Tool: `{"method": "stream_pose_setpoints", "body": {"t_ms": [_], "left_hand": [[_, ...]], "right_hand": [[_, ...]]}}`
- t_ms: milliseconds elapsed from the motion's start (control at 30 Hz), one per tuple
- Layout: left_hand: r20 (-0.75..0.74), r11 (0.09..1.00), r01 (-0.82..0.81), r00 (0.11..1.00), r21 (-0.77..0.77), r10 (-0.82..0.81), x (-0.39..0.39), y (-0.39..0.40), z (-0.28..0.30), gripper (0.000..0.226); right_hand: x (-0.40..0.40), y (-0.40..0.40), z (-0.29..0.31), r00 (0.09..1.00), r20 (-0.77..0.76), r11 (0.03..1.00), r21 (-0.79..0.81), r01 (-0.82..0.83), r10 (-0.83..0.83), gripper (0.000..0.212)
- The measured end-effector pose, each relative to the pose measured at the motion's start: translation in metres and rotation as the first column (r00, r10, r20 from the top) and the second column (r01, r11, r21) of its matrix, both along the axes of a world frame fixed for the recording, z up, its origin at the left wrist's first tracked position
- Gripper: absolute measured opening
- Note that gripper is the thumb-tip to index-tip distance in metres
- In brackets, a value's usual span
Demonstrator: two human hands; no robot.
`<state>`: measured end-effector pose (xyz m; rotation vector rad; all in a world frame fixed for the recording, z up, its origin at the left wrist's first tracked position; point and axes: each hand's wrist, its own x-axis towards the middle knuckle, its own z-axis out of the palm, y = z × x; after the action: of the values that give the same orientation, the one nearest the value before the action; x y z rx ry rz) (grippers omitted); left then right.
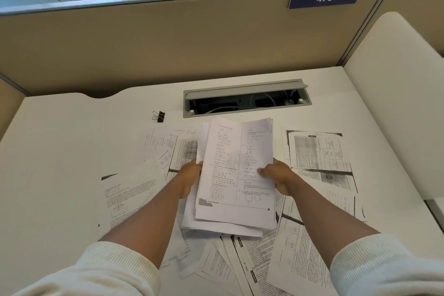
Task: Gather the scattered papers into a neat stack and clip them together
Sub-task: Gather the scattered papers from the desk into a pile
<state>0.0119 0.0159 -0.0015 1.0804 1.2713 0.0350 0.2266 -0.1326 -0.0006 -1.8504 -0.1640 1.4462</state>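
You hold a partial stack [236, 175] above the desk [60, 163], one hand on each long edge. Your left hand [189, 175] grips the left edge with its fingers curled under the sheets; your right hand [276, 174] pinches the right edge, thumb on top of the printed face. The stack is not yet square: several sheets project at the left and at the bottom.

Loose sheets [319, 151] lie flat on the desk to the right, to the left, and under your forearms near the front edge. The clip [158, 116] sits apart from all paper, far left of the stack and just beside the cable tray [245, 101].

To do this step well:

1. Loosen both grips slightly so the sheets can slide against each other. A tight pinch locks the misalignment in.
2. Stand the stack on its bottom edge on a bare part of the desk and tap it until that edge is flush. Turn it and tap a long edge.
3. Do not tap on top of loose sheets; they will likely shift or crease.
4. Lay the squared stack down, add the remaining sheets a few at a time, and square again.
5. Leave the clip until every sheet is in. Judged from the sheets still out, the task is roughly half done
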Motion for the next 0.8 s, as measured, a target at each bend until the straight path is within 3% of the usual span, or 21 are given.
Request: {"method": "stream_pose_setpoints", "body": {"t_ms": [167,233,367,567,700,800], "left_hand": [[0.072,0.991,0.006,0.997,-0.134,0.003,-0.001,0.0,-0.002,0.075],[0.077,0.995,0.044,0.996,-0.09,-0.037,0.0,-0.001,-0.001,0.079],[0.063,0.998,0.066,0.996,0.003,-0.066,0.005,-0.002,0.001,0.051],[0.181,0.995,0.09,0.98,-0.054,-0.079,0.006,0.006,0.013,0.03],[0.238,0.995,0.092,0.968,-0.041,-0.079,0.006,0.013,0.023,0.033],[0.264,0.995,0.097,0.961,-0.019,-0.089,0.005,0.019,0.029,0.029]], "right_hand": [[-0.005,0.0,-0.002,0.998,0.025,0.998,-0.031,-0.055,0.056,0.048],[-0.008,0.0,-0.004,0.998,0.018,0.998,-0.036,-0.061,0.061,0.045],[-0.009,-0.001,-0.004,0.997,0.024,0.997,-0.025,-0.07,0.071,0.046],[-0.002,-0.003,-0.003,0.999,0.033,0.998,0.068,0.014,-0.017,0.049],[0.003,-0.001,0.001,0.994,0.046,0.986,0.139,0.091,-0.098,0.069],[0.004,0.001,0.008,0.996,0.07,0.981,0.19,0.04,-0.055,0.064]]}}
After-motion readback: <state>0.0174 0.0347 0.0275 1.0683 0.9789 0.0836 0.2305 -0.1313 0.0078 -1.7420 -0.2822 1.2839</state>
